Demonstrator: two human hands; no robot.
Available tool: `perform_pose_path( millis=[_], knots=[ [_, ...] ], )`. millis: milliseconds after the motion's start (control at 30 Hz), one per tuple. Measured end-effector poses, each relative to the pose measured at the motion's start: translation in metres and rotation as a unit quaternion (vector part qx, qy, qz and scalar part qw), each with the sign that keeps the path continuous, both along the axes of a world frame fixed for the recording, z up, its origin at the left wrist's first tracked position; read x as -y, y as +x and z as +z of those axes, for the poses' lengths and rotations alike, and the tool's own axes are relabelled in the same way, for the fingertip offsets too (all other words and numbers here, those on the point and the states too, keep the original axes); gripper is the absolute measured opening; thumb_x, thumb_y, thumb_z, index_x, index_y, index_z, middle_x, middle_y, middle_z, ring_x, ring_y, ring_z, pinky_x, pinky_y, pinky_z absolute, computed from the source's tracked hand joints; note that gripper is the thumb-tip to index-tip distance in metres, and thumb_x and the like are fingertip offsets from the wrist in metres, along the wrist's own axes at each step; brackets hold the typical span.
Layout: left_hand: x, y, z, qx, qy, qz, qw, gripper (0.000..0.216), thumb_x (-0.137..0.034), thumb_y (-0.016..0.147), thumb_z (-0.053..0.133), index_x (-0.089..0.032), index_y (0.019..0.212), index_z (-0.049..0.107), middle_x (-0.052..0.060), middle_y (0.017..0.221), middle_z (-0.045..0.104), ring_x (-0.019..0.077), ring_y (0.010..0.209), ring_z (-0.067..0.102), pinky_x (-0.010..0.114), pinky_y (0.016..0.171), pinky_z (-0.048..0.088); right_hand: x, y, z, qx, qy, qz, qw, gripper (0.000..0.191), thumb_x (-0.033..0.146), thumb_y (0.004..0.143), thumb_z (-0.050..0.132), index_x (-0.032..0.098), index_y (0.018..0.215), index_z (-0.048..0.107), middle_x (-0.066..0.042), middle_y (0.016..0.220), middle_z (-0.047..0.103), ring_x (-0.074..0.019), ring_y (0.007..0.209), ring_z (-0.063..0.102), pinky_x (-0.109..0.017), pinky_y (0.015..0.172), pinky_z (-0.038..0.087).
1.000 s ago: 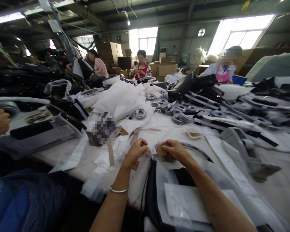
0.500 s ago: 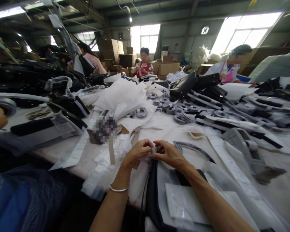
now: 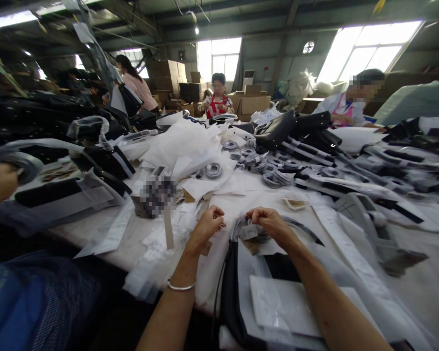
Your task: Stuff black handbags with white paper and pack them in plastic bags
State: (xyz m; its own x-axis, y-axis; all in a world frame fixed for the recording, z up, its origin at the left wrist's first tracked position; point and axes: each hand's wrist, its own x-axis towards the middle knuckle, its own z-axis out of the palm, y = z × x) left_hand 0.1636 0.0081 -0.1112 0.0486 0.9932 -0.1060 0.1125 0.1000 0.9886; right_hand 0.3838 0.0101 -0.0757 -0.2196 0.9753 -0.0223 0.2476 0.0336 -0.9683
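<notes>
A black bag (image 3: pixel 229 292) lies in front of me, with a whitish sheet and a flat white packet (image 3: pixel 278 304) on top. At its far end rises a curved strap wrapped in greyish, clear material (image 3: pixel 237 227). My right hand (image 3: pixel 272 225) is closed at this strap, its thumb and fingers pinching the wrapping. My left hand (image 3: pixel 209 226) hangs to the left of the strap, apart from it, with fingers curled toward the thumb. Whatever its fingertips hold, if anything, is too small to make out. A brown piece of card (image 3: pixel 251 246) shows under the strap.
Several wrapped strap coils (image 3: pixel 214 170) lie farther back beside a heap of white sheets (image 3: pixel 179 141). A grey tape dispenser (image 3: pixel 373 226) stands at right. A co-worker's hand (image 3: pixel 0 185) holds a wrapped coil at left. Other people work across the table.
My hands, together at the strap before, have drawn apart: the left went a little left, the right moved right. The co-worker's hand at left has come farther into view.
</notes>
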Motion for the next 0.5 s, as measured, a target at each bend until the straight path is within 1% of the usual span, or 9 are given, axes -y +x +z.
perform_pose_path(
  millis=[67, 100, 167, 233, 300, 367, 433, 500],
  knots=[
    [0.002, 0.001, 0.004, 0.027, -0.011, -0.014, 0.999, 0.021, -0.02, 0.068, 0.057, -0.018, 0.088, 0.051, -0.002, 0.063, 0.062, 0.0136, 0.056, 0.063, 0.022, 0.053, 0.043, -0.002, -0.001, 0.001, 0.013, 0.001, -0.032, 0.999, 0.013, 0.025, 0.066, 0.054, 0.019, 0.071, 0.064, -0.006, 0.093, 0.072, -0.0204, 0.086, 0.065, -0.03, 0.075, 0.049],
    [0.004, 0.002, 0.007, 0.04, -0.015, -0.018, 0.999, 0.022, -0.022, 0.068, 0.057, -0.018, 0.089, 0.05, -0.001, 0.064, 0.062, 0.0141, 0.057, 0.064, 0.022, 0.054, 0.044, -0.001, -0.002, 0.001, 0.032, -0.003, -0.031, 0.999, 0.02, 0.027, 0.068, 0.055, 0.019, 0.08, 0.067, -0.006, 0.092, 0.072, -0.0199, 0.082, 0.065, -0.03, 0.072, 0.048],
    [0.007, 0.001, 0.012, 0.063, -0.016, -0.02, 0.998, 0.025, -0.026, 0.069, 0.057, -0.019, 0.092, 0.049, -0.001, 0.064, 0.063, 0.014, 0.057, 0.065, 0.021, 0.054, 0.045, 0.001, -0.006, 0.002, 0.091, 0.004, 0.005, 0.996, 0.028, 0.033, 0.073, 0.058, 0.019, 0.094, 0.07, -0.005, 0.09, 0.073, -0.0192, 0.078, 0.065, -0.029, 0.069, 0.048],
    [0.009, -0.001, 0.015, 0.079, -0.013, -0.016, 0.997, 0.027, -0.029, 0.07, 0.057, -0.019, 0.094, 0.049, -0.002, 0.062, 0.061, 0.0126, 0.055, 0.063, 0.02, 0.053, 0.043, 0.007, -0.01, 0.003, 0.173, 0.032, 0.063, 0.982, 0.026, 0.036, 0.076, 0.061, 0.02, 0.093, 0.072, -0.003, 0.089, 0.074, -0.0189, 0.078, 0.065, -0.029, 0.07, 0.048],
    [0.009, -0.003, 0.015, 0.084, -0.008, -0.007, 0.996, 0.028, -0.029, 0.07, 0.057, -0.019, 0.095, 0.05, -0.004, 0.061, 0.058, 0.0111, 0.054, 0.061, 0.019, 0.052, 0.042, 0.013, -0.013, 0.005, 0.263, 0.059, 0.111, 0.957, 0.018, 0.032, 0.076, 0.063, 0.024, 0.088, 0.075, -0.001, 0.087, 0.075, -0.0185, 0.079, 0.066, -0.028, 0.071, 0.046],
    [0.007, -0.003, 0.013, 0.073, -0.007, 0.005, 0.997, 0.026, -0.027, 0.069, 0.057, -0.019, 0.093, 0.051, -0.005, 0.059, 0.056, 0.0102, 0.052, 0.059, 0.018, 0.05, 0.04, 0.019, -0.015, 0.008, 0.344, 0.074, 0.137, 0.926, 0.018, 0.026, 0.074, 0.064, 0.027, 0.088, 0.076, 0.001, 0.086, 0.076, -0.0191, 0.081, 0.067, -0.027, 0.07, 0.045],
    [0.004, -0.001, 0.009, 0.048, -0.013, 0.009, 0.999, 0.023, -0.024, 0.067, 0.057, -0.018, 0.089, 0.052, -0.006, 0.056, 0.055, 0.0098, 0.048, 0.057, 0.018, 0.047, 0.038, 0.024, -0.018, 0.011, 0.412, 0.086, 0.135, 0.897, 0.023, 0.024, 0.073, 0.066, 0.028, 0.093, 0.075, 0.0, 0.09, 0.076, -0.0216, 0.085, 0.069, -0.028, 0.068, 0.044],
    [0.002, 0.0, 0.004, 0.02, -0.023, 0.005, 1.0, 0.019, -0.02, 0.066, 0.057, -0.018, 0.085, 0.053, -0.006, 0.052, 0.054, 0.0096, 0.043, 0.054, 0.018, 0.044, 0.036, 0.027, -0.021, 0.012, 0.475, 0.099, 0.125, 0.866, 0.025, 0.025, 0.074, 0.067, 0.025, 0.098, 0.074, -0.004, 0.095, 0.076, -0.0255, 0.09, 0.069, -0.029, 0.068, 0.045]
  ],
)
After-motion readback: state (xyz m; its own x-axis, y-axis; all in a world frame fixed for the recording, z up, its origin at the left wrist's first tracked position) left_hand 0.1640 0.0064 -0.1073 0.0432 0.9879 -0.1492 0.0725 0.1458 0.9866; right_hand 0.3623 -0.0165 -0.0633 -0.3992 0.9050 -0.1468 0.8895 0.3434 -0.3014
